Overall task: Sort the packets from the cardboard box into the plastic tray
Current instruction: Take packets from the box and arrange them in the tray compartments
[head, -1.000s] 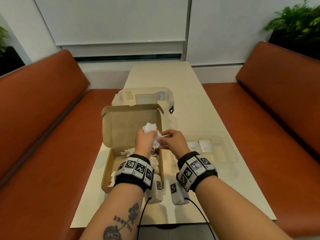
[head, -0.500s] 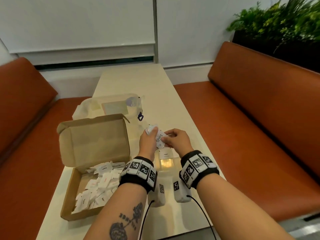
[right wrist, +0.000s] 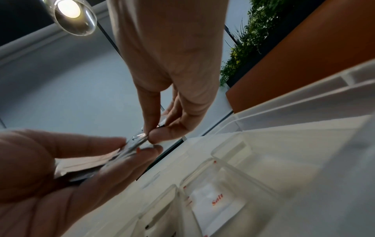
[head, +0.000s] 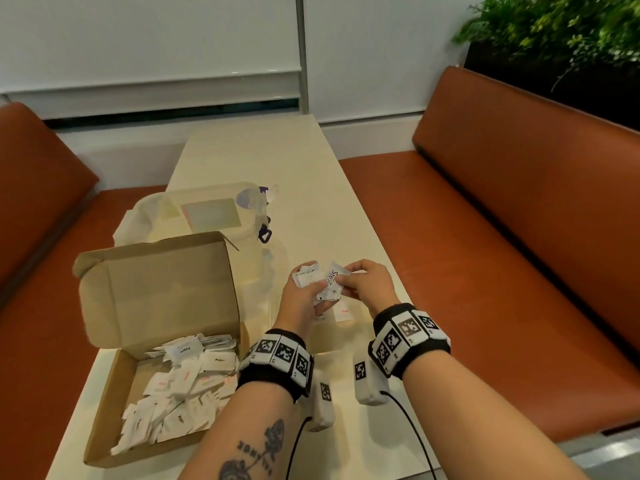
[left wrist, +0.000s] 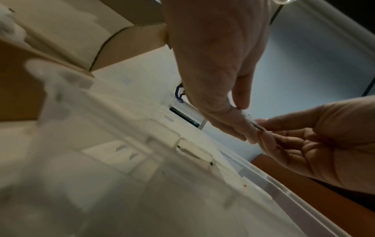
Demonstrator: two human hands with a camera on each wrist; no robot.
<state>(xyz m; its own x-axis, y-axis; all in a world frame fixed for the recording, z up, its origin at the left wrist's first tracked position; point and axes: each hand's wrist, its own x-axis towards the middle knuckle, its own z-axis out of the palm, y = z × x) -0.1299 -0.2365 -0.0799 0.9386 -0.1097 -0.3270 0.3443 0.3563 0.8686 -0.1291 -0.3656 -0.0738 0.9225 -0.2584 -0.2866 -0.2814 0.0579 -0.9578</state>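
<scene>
Even indoor light; ceiling lamp (right wrist: 69,9) glares; wrist views blurred, edges warped.

The upright lid of the cardboard box (head: 156,289) blocks leftward passage; the table (head: 311,188) beyond the plastic tray (head: 277,268) lies open.

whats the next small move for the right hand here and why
Probably draw the Stevia packet free of the bunch of packets that the left hand holds, then lower it into an empty compartment of the plastic tray. The right hand already pinches it above the tray, and a salt packet fills one compartment.
</scene>
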